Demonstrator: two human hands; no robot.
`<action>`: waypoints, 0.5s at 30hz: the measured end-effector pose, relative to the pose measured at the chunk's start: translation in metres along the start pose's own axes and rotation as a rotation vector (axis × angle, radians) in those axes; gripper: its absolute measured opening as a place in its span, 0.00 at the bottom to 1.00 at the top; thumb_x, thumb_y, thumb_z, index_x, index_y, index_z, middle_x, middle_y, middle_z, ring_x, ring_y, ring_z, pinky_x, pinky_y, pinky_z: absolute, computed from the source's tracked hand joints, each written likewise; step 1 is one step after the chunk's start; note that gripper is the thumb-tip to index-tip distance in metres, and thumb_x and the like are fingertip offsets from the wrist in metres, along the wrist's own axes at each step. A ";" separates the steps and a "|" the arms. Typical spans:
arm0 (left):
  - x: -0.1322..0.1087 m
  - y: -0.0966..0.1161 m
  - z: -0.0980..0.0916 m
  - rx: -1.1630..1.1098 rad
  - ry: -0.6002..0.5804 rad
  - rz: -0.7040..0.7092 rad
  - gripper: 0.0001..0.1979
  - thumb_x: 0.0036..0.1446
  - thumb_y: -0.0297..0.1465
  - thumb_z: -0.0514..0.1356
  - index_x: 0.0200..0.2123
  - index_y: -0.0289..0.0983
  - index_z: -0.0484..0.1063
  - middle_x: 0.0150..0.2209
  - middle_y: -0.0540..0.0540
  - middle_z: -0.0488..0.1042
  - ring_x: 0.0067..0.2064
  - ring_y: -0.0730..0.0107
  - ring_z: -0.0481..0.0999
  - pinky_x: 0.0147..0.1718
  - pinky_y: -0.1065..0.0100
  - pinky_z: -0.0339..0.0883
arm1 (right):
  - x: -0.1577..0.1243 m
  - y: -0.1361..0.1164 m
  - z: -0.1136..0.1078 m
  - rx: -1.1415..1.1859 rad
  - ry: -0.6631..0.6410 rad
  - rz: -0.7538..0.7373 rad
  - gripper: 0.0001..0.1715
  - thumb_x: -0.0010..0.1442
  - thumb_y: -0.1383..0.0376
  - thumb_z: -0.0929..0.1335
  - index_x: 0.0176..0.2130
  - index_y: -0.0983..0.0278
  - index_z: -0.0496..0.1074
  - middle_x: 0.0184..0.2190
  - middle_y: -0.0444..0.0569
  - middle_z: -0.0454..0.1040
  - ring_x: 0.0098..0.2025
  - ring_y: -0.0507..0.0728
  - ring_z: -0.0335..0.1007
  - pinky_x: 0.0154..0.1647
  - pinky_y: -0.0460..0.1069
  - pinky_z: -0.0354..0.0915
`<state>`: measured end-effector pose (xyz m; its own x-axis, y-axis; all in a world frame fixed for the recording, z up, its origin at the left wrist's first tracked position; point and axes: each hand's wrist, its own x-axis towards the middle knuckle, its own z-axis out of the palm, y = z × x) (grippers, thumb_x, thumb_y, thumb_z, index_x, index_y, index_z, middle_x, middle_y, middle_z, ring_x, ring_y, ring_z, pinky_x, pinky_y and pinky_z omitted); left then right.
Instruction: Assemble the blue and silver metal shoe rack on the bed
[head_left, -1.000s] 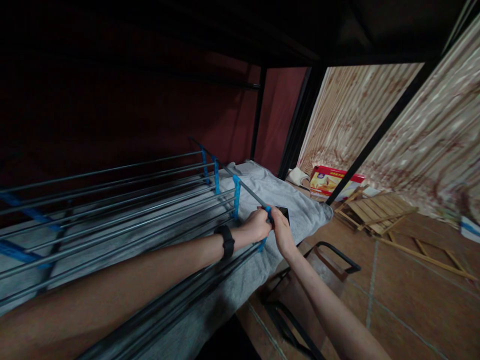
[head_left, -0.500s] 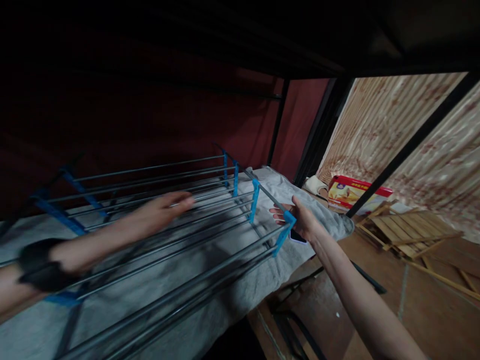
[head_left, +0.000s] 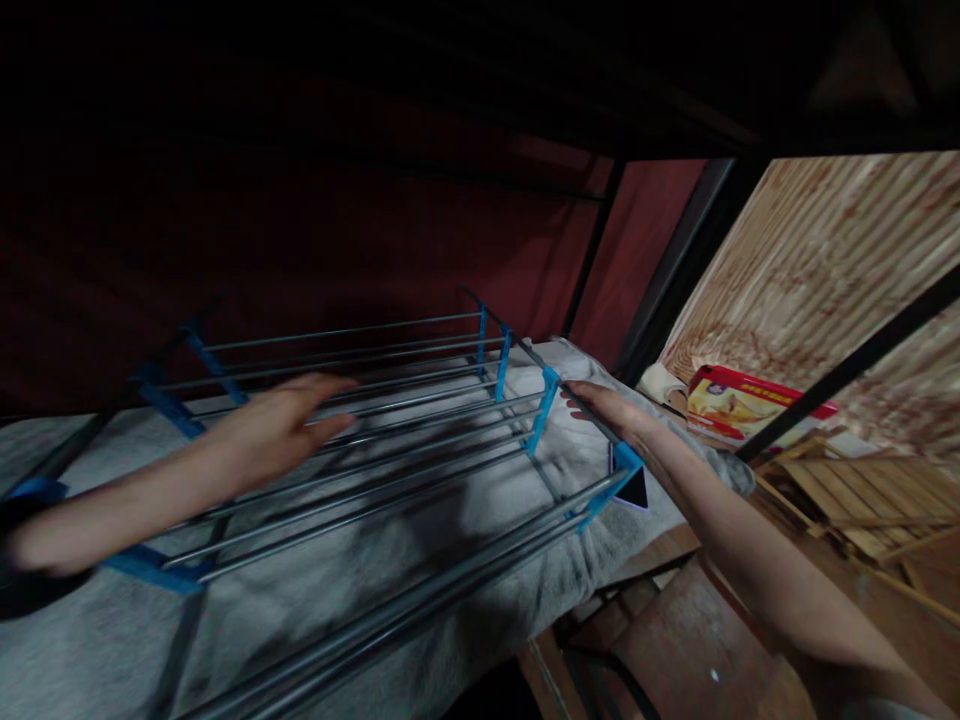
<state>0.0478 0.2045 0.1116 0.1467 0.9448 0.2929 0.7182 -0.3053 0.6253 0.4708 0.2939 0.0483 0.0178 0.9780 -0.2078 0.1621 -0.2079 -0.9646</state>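
A shoe rack [head_left: 442,450] of grey metal tubes with blue plastic joints lies across a grey cloth [head_left: 465,520]. Over its left part hovers my left hand [head_left: 289,425], thumb and fingers apart and nothing held. My right hand [head_left: 611,410] is at the rack's right end, thumb side and fingers about the dark side tube between two blue joints. The tube partly hides those fingers. Just below that hand, a phone [head_left: 631,485] with a dark screen lies on the cloth by the corner joint.
A dark metal frame post [head_left: 596,250] and a dark red panel [head_left: 300,250] stand behind the rack. To the right are a red and yellow box [head_left: 750,405], slatted wooden pieces [head_left: 877,490] on the floor, and a patterned curtain [head_left: 862,260]. A dark surface hangs overhead.
My view has shifted, so the rack appears farther right. My left hand has drawn back leftward and spread its thumb. My right hand's raised thumb has come down to the side tube.
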 end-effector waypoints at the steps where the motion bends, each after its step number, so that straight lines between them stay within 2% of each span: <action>1: 0.015 0.008 0.021 0.132 -0.075 0.038 0.18 0.49 0.33 0.63 0.45 0.36 0.72 0.43 0.50 0.74 0.49 0.63 0.72 0.47 0.72 0.62 | 0.007 -0.002 0.004 -0.009 -0.015 -0.014 0.12 0.61 0.64 0.64 0.41 0.65 0.75 0.45 0.50 0.75 0.41 0.53 0.70 0.43 0.47 0.67; 2: 0.031 0.018 0.047 0.176 -0.134 0.079 0.18 0.50 0.31 0.62 0.46 0.34 0.72 0.46 0.46 0.74 0.49 0.60 0.72 0.49 0.68 0.62 | 0.014 -0.004 0.008 -0.021 -0.029 -0.025 0.12 0.61 0.64 0.65 0.41 0.65 0.75 0.45 0.50 0.75 0.42 0.53 0.70 0.44 0.47 0.66; 4: 0.067 0.043 0.108 0.099 -0.297 0.136 0.13 0.52 0.31 0.61 0.41 0.32 0.73 0.43 0.41 0.75 0.46 0.59 0.73 0.45 0.68 0.64 | 0.024 -0.002 0.013 -0.046 -0.063 -0.050 0.12 0.60 0.64 0.65 0.41 0.64 0.75 0.44 0.50 0.75 0.43 0.54 0.70 0.46 0.48 0.66; 6: 0.097 0.064 0.164 0.059 -0.355 0.167 0.08 0.53 0.30 0.60 0.36 0.33 0.74 0.37 0.42 0.76 0.40 0.62 0.74 0.40 0.70 0.65 | 0.031 0.003 0.014 -0.068 -0.094 -0.074 0.11 0.60 0.61 0.66 0.41 0.62 0.74 0.43 0.49 0.76 0.44 0.55 0.71 0.48 0.50 0.66; 8: 0.119 0.076 0.205 0.033 -0.359 0.187 0.06 0.52 0.29 0.61 0.34 0.33 0.73 0.35 0.43 0.75 0.39 0.63 0.73 0.40 0.69 0.65 | 0.039 0.009 0.013 -0.082 -0.109 -0.092 0.12 0.60 0.57 0.67 0.41 0.61 0.73 0.42 0.48 0.76 0.45 0.56 0.71 0.49 0.51 0.66; 9: 0.126 0.078 0.218 0.020 -0.357 0.192 0.05 0.52 0.28 0.60 0.34 0.33 0.73 0.34 0.43 0.75 0.38 0.64 0.73 0.40 0.69 0.65 | 0.042 0.012 0.012 -0.085 -0.109 -0.093 0.13 0.60 0.56 0.67 0.40 0.61 0.73 0.41 0.48 0.76 0.44 0.56 0.71 0.49 0.51 0.66; 11: 0.135 0.078 0.232 -0.012 -0.355 0.206 0.05 0.53 0.28 0.59 0.33 0.34 0.73 0.33 0.45 0.74 0.37 0.65 0.73 0.40 0.70 0.65 | 0.050 0.016 0.011 -0.082 -0.112 -0.095 0.14 0.59 0.54 0.67 0.38 0.61 0.73 0.37 0.47 0.76 0.42 0.55 0.71 0.48 0.50 0.66; 15: 0.144 0.074 0.234 -0.071 -0.360 0.224 0.07 0.55 0.30 0.58 0.35 0.34 0.74 0.32 0.47 0.75 0.35 0.68 0.72 0.35 0.71 0.65 | 0.061 0.021 0.014 -0.050 -0.123 -0.095 0.14 0.59 0.54 0.66 0.34 0.61 0.72 0.32 0.45 0.75 0.39 0.54 0.70 0.46 0.49 0.66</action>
<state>0.2817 0.3453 0.0307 0.5305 0.8317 0.1637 0.5952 -0.5030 0.6267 0.4618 0.3486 0.0136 -0.1205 0.9832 -0.1369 0.2065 -0.1101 -0.9722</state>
